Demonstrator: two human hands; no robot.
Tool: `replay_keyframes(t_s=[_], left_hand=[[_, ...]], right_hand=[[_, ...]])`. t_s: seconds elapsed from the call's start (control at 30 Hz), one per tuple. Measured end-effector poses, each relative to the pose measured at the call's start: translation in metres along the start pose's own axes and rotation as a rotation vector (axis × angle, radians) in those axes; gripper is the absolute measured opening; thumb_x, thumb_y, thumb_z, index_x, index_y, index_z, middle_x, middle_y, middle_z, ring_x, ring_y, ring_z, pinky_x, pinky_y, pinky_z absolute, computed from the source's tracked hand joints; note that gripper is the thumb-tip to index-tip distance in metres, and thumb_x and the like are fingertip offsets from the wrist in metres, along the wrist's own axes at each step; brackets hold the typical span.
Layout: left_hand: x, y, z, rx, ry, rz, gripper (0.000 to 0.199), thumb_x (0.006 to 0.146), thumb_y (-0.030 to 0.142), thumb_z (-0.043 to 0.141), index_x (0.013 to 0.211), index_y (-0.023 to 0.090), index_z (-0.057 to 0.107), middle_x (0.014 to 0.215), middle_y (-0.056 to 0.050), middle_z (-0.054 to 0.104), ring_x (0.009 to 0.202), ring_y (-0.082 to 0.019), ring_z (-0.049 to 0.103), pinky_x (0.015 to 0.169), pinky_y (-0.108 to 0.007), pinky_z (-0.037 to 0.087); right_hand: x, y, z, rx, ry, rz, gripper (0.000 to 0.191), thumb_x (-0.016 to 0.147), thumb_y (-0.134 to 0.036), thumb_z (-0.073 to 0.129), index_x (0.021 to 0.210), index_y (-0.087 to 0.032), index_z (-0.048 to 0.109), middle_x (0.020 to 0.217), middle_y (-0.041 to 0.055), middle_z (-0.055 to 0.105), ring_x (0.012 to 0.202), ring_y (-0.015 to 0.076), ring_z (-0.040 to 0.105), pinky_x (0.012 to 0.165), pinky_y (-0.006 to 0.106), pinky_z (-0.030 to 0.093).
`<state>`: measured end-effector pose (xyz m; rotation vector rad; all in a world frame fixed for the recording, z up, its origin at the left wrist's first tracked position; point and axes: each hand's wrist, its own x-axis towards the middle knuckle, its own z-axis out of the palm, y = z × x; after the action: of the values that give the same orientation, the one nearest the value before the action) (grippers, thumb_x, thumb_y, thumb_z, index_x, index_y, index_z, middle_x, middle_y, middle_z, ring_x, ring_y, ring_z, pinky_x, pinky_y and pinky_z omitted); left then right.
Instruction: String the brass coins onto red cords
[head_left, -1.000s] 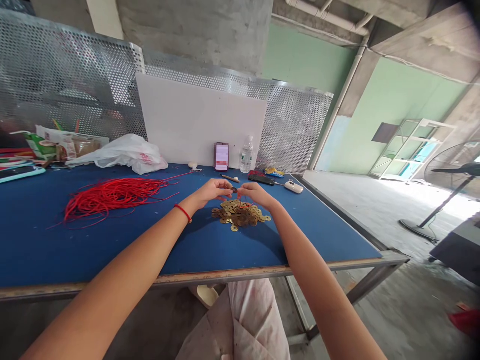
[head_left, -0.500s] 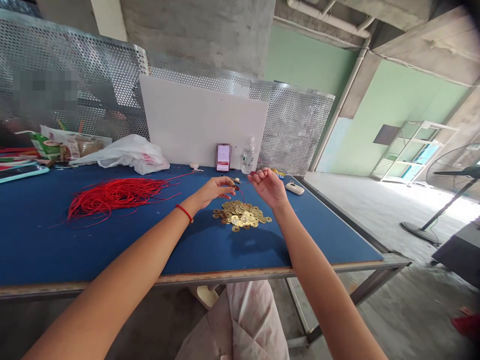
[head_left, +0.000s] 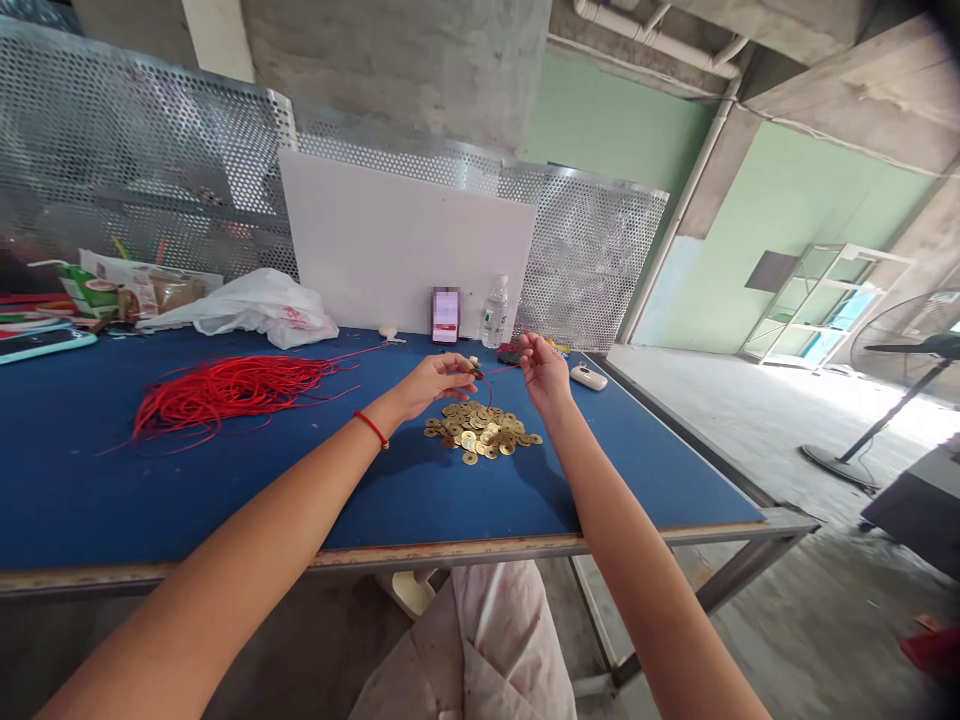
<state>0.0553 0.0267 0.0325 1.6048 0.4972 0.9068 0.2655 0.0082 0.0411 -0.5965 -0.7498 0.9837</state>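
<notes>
**Brass coin (head_left: 475,371) and red cord (head_left: 504,371) being held above a coin pile (head_left: 484,430)**

The coin is being pinched between the thumb and fingers of the left hand (head_left: 442,383), over the far left side of the pile. Whether one coin or several are being gripped cannot be told. The cord is being stretched from the coin to the right hand (head_left: 546,372), whose fingers are being held curled inward; the cord is apparently being pinched at their tips. A slack length is being left hanging towards the pile.

Progress: coin and cord are judged as being joined, but the threading is too small to be confirmed. The coins in the pile are being left loose on the blue table (head_left: 637,440), and a cord bundle (head_left: 232,395) is being left lying to the left. Most of the stock is therefore being judged unworked.
</notes>
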Motion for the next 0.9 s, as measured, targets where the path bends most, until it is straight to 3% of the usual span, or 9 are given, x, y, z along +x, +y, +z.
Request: replay_keyframes(t_s=[0.2, 0.33, 0.43, 0.67, 0.77, 0.9], left_hand=[[0.001, -0.001, 0.000, -0.060, 0.058, -0.032, 0.034, 0.063, 0.034, 0.084, 0.084, 0.015, 0.064, 0.084, -0.002, 0.066, 0.078, -0.015, 0.066, 0.073, -0.029, 0.054], [0.002, -0.002, 0.000, -0.117, 0.100, -0.026, 0.032, 0.064, 0.032, 0.084, 0.084, 0.015, 0.066, 0.086, -0.003, 0.067, 0.077, -0.014, 0.066, 0.073, -0.029, 0.054], [0.003, -0.002, -0.001, -0.168, 0.133, -0.037, 0.030, 0.064, 0.029, 0.084, 0.085, 0.015, 0.067, 0.087, -0.004, 0.068, 0.078, -0.013, 0.066, 0.072, -0.027, 0.055], [0.003, 0.002, -0.001, -0.239, 0.200, -0.043, 0.028, 0.063, 0.023, 0.084, 0.084, 0.015, 0.069, 0.088, -0.005, 0.070, 0.078, -0.013, 0.066, 0.072, -0.026, 0.056], [0.002, 0.004, -0.001, -0.237, 0.216, -0.044, 0.026, 0.062, 0.022, 0.083, 0.083, 0.015, 0.069, 0.087, -0.005, 0.070, 0.077, -0.013, 0.065, 0.072, -0.027, 0.056], [0.003, 0.004, -0.001, -0.222, 0.213, -0.044, 0.026, 0.062, 0.021, 0.083, 0.083, 0.014, 0.069, 0.087, -0.005, 0.070, 0.075, -0.012, 0.064, 0.074, -0.027, 0.055]], right_hand=[[0.011, 0.015, -0.016, -0.125, 0.233, 0.066, 0.012, 0.074, -0.011, 0.068, 0.078, -0.020, 0.062, 0.077, 0.0019, 0.071, 0.063, 0.0105, 0.065, 0.065, 0.023, 0.061], [0.018, 0.018, -0.023, -0.105, 0.261, 0.018, 0.016, 0.074, -0.009, 0.069, 0.075, -0.020, 0.058, 0.078, 0.0018, 0.071, 0.070, 0.0113, 0.068, 0.070, 0.023, 0.062], [0.019, 0.016, -0.024, -0.078, 0.272, -0.005, 0.015, 0.075, -0.009, 0.069, 0.077, -0.020, 0.058, 0.081, 0.0020, 0.072, 0.076, 0.0114, 0.069, 0.074, 0.022, 0.062], [0.011, 0.006, -0.017, 0.073, 0.486, -0.029, 0.016, 0.078, -0.005, 0.062, 0.082, -0.020, 0.059, 0.078, 0.0010, 0.071, 0.074, 0.0098, 0.069, 0.069, 0.021, 0.062], [0.008, 0.003, -0.016, -0.038, 0.417, -0.081, 0.013, 0.076, -0.011, 0.066, 0.084, -0.020, 0.060, 0.083, 0.0019, 0.072, 0.074, 0.0105, 0.068, 0.070, 0.023, 0.060], [-0.003, 0.002, -0.005, -0.413, 0.174, -0.273, 0.013, 0.075, -0.025, 0.067, 0.086, -0.020, 0.066, 0.082, 0.0035, 0.072, 0.078, 0.0162, 0.067, 0.074, 0.030, 0.056]])
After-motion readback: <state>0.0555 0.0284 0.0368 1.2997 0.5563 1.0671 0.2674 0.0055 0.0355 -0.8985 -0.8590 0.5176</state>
